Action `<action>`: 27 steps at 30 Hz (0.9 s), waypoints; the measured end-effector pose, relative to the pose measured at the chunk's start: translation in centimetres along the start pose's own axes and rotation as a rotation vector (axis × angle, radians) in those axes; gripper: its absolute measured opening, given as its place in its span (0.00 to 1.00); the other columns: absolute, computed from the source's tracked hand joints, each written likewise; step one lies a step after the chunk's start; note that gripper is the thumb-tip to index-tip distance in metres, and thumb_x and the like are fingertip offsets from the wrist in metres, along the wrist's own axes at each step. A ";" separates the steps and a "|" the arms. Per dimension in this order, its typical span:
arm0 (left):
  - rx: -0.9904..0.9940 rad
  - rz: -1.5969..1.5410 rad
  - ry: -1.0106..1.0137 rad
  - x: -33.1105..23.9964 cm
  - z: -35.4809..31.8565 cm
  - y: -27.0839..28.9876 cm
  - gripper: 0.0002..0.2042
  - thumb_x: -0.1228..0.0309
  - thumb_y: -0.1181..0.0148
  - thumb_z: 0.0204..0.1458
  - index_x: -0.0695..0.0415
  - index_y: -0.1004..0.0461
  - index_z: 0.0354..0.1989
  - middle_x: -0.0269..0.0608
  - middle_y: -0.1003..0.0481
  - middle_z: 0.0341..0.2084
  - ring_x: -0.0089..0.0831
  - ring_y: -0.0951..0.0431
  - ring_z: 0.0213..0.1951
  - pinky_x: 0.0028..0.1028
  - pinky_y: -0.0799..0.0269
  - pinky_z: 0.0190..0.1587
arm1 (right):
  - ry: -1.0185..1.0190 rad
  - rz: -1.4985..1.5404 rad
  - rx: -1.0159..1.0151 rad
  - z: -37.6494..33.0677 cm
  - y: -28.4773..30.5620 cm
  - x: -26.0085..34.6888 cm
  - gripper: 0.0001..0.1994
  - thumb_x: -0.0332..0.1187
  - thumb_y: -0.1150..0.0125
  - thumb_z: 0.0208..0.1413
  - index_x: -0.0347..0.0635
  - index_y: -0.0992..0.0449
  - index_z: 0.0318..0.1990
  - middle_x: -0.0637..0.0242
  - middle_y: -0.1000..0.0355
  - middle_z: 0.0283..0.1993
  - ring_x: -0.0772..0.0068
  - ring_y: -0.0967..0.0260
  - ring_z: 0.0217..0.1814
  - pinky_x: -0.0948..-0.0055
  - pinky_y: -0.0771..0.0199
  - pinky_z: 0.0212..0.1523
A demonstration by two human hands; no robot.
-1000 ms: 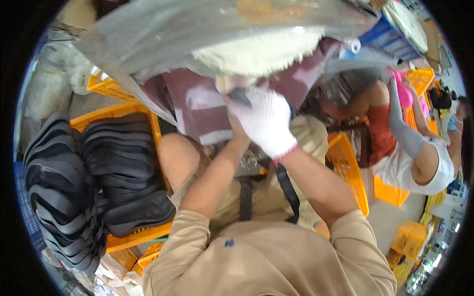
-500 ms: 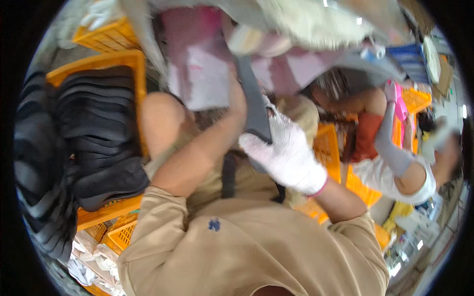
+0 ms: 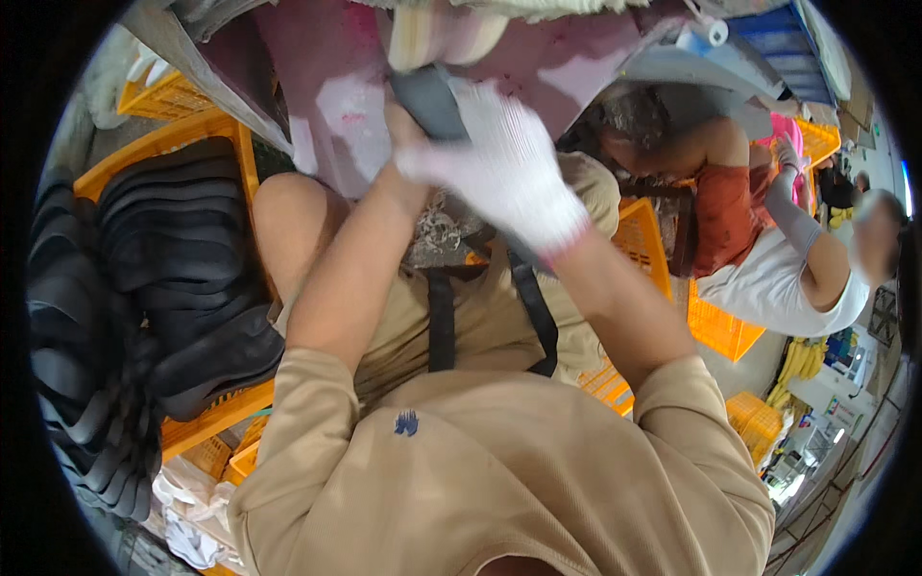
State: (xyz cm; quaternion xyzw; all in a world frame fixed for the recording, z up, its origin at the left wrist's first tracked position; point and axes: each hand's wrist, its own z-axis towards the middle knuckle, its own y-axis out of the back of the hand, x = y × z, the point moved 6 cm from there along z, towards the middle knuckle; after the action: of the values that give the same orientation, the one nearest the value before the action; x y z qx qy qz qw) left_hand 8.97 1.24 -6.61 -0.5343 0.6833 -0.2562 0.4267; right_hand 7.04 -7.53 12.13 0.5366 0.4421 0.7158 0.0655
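Note:
My right hand [image 3: 504, 173] wears a white knit glove and lies over the lower end of a dark grey flat piece [image 3: 427, 101], fingers closed on it. My bare left hand [image 3: 401, 125] comes up from the left and grips the same piece from behind, mostly hidden by it. The piece rests against the edge of a pink-stained work surface [image 3: 327, 106] just above my lap. A cream striped pad [image 3: 442, 34] sits on that surface right above the grey piece. I wear a tan shirt and a dark-strapped apron.
Stacks of black sole-shaped pieces [image 3: 163, 259] fill orange crates [image 3: 206, 422] on my left. A person in a reddish top and white shorts [image 3: 768, 269] sits to the right among more orange crates [image 3: 715, 326]. White rags [image 3: 192, 538] lie at lower left.
Both hands have shifted left and closer together on the grey piece, the gloved hand now over its lower end. The bench edge sits lower and nearer in view.

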 end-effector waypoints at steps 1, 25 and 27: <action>-0.012 -0.015 0.039 0.3 0.4 0.8 0.34 0.39 0.61 0.70 0.62 0.28 0.59 0.55 0.21 0.42 0.47 0.18 0.47 0.45 0.22 0.52 | -0.046 -0.205 0.067 -2.0 0.8 0.7 0.25 0.47 0.28 0.50 0.40 0.19 0.51 0.47 0.20 0.37 0.40 0.19 0.42 0.51 0.17 0.45; -1.176 1.508 -0.156 -21.1 -25.6 23.5 0.60 0.50 0.24 0.44 0.41 0.55 0.86 0.73 0.48 0.77 0.65 0.38 0.75 0.49 0.37 0.74 | -0.519 -0.350 0.123 -24.5 7.4 -20.8 0.29 0.29 0.33 0.58 0.26 0.26 0.67 0.42 0.26 0.70 0.46 0.27 0.71 0.59 0.29 0.70; -0.660 1.443 -0.088 -17.4 -28.7 20.9 0.53 0.51 0.24 0.42 0.38 0.42 0.82 0.73 0.41 0.73 0.62 0.35 0.74 0.44 0.35 0.74 | -0.229 -0.295 0.161 -21.4 5.7 -16.9 0.27 0.28 0.32 0.60 0.27 0.25 0.66 0.46 0.25 0.70 0.51 0.26 0.71 0.59 0.29 0.71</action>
State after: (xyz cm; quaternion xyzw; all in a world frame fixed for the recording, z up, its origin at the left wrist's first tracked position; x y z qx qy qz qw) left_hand -25.14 20.96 -3.58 -0.0681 0.8840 0.3206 0.3334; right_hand -1.48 -32.60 3.43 0.5472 0.5615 0.5951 0.1764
